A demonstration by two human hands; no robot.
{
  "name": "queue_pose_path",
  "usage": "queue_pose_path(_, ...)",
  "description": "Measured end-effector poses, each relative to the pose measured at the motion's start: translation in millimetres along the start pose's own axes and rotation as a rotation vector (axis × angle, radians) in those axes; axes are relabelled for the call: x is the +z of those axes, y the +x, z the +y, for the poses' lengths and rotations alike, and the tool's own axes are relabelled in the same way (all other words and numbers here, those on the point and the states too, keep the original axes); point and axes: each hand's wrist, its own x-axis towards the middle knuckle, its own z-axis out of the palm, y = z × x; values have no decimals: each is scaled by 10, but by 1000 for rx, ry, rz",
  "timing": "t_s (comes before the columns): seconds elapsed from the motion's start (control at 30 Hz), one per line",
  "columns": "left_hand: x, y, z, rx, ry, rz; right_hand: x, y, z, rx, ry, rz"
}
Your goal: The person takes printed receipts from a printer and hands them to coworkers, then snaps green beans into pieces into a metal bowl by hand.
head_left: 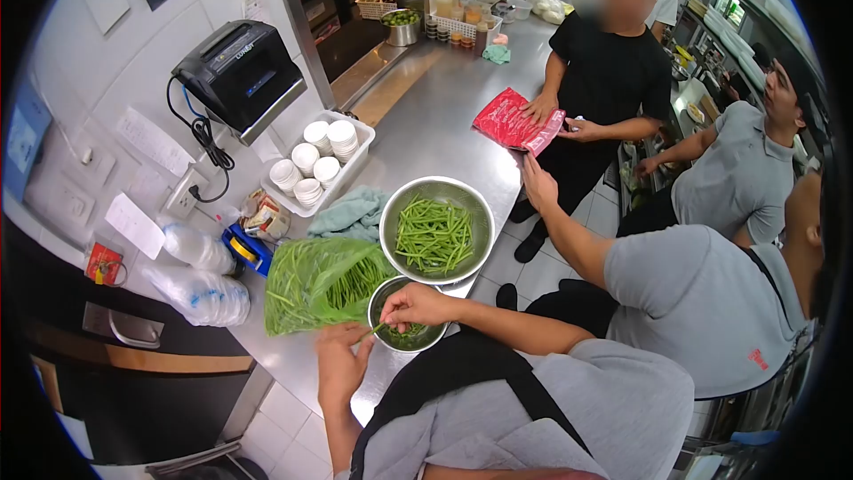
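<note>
Over the small metal bowl (pixel 429 338), my right hand (pixel 416 306) pinches one end of a green bean (pixel 377 329). The bean's other end is between the closed thumb and fingers of my left hand (pixel 345 357), just left of that bowl. Green bits lie inside the small bowl. Touching it from behind is a larger metal bowl (pixel 487 213) with many green beans (pixel 434 233). An open green plastic bag (pixel 293 289) full of long beans lies to the left, close to my left hand.
On the steel counter (pixel 426 116) are a tray (pixel 360 164) of white cups, a teal cloth (pixel 351 215), a blue tape dispenser (pixel 247 249) and wrapped stacks (pixel 209 296). Across it, a person in black and a co-worker in grey touch a red packet (pixel 508 120). Others stand behind.
</note>
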Motion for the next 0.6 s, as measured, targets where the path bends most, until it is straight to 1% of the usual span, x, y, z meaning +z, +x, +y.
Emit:
queue_pose_path(0.03, 32, 19, 41, -30, -25, -88, -5, -18, -51, -23, -105, 13)
queue_pose_path(0.1, 86, 43, 63, -29, 32, -91, -8, -71, -129, -65, -303, 45)
queue_pose_path(0.13, 84, 55, 106, -26, 65, -83, -40, -106, -187, -32, -418, 1)
queue_pose_path(0.23, 106, 75, 234, -9, 165, -78, -3, -124, -65, -272, -683, 93)
queue_pose_path(0.27, 115, 62, 259, -6, 199, -78, 4, -150, -111, -219, -672, 125)
queue_pose_path(0.37, 312, 110, 40, 13, -96, -96, 82, -87, 91, -171, -352, 568)
queue_pose_path(0.4, 354, 110, 26, -91, -263, -79, 31, -109, 83, -40, -155, 562)
queue_pose_path(0.47, 427, 139, 35, -292, -596, -46, -68, -148, 138, 22, 42, 349)
queue_pose_path(0.5, 491, 152, 17, -299, -700, 9, -92, -165, 176, 57, 140, 239)
queue_pose_path(0.53, 559, 175, -3, -307, -805, 65, -73, -168, 197, 52, 111, 157)
queue_pose_path(0.57, 605, 191, -15, -313, -909, 124, -31, -170, 214, 55, 105, 128)
queue_pose_path(0.6, 634, 201, -26, -314, -912, 133, 9, -167, 226, 56, 97, 97)
